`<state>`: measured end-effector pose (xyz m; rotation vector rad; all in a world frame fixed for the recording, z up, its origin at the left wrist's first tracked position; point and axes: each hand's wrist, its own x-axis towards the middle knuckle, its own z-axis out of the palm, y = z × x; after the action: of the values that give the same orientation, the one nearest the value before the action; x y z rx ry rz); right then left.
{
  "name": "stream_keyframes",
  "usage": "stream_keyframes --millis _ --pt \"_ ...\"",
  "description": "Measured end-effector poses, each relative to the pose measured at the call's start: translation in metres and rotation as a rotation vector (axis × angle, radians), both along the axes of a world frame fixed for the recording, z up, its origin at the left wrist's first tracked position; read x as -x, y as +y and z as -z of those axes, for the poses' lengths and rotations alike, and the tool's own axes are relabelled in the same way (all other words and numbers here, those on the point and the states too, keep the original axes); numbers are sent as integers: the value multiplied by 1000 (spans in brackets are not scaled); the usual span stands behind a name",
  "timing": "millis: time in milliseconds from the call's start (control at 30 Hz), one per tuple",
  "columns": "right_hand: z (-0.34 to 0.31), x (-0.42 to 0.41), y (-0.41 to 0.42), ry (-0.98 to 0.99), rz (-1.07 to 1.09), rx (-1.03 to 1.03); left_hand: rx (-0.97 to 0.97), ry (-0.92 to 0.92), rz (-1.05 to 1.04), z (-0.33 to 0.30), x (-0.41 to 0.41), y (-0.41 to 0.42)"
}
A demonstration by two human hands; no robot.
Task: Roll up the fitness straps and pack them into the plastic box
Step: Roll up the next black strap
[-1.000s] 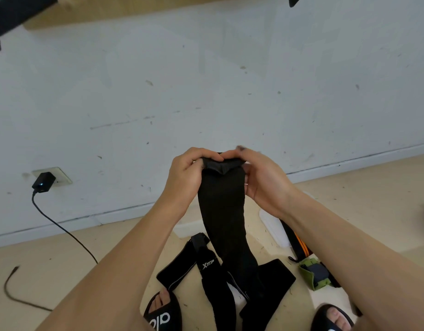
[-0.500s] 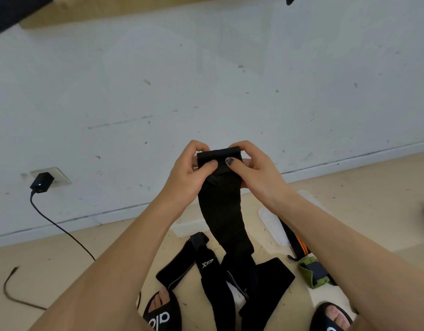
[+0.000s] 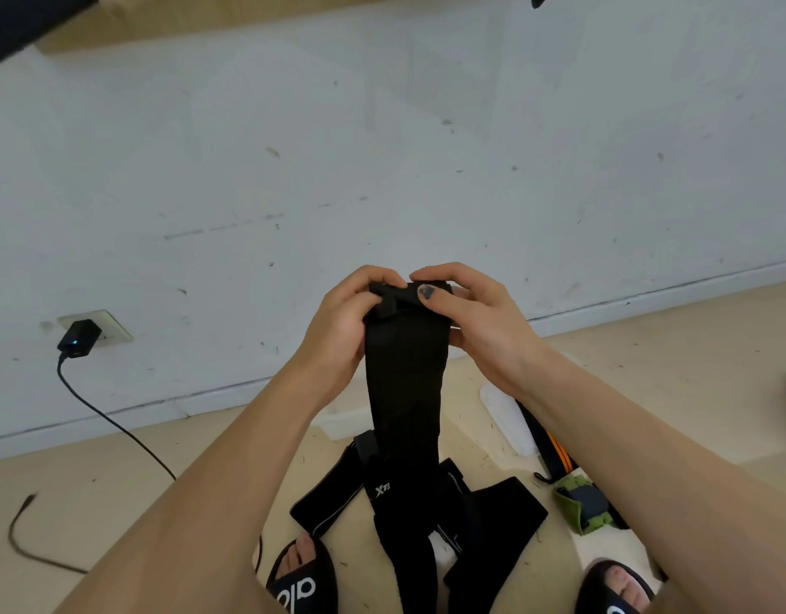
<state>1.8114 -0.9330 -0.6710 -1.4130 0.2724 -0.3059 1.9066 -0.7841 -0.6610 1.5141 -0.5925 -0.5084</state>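
Against the scuffed white wall, both the left hand and right hand pinch the long black fabric fitness strap at chest height, its top edge now folded over, so rolling has just begun.

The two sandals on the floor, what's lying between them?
In the head view, black straps lie on the floor between the left sandal and the right sandal; the held strap hangs down there too.
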Motion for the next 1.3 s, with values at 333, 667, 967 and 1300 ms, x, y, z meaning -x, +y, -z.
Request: stream_keyframes --millis 333,667,967,1300 --pt "2 0 -1 -46 76 114 -57 -24 -58 6 1 -4" --pt "2 4 -3 -43 110 162 -128 -141 35 4 3 -2" --pt "1 2 1 -48 129 193 -61 15 70 2 5 -2" --pt "-1 3 0 20 -17 -7 -29 -237 12 0 9 -2"
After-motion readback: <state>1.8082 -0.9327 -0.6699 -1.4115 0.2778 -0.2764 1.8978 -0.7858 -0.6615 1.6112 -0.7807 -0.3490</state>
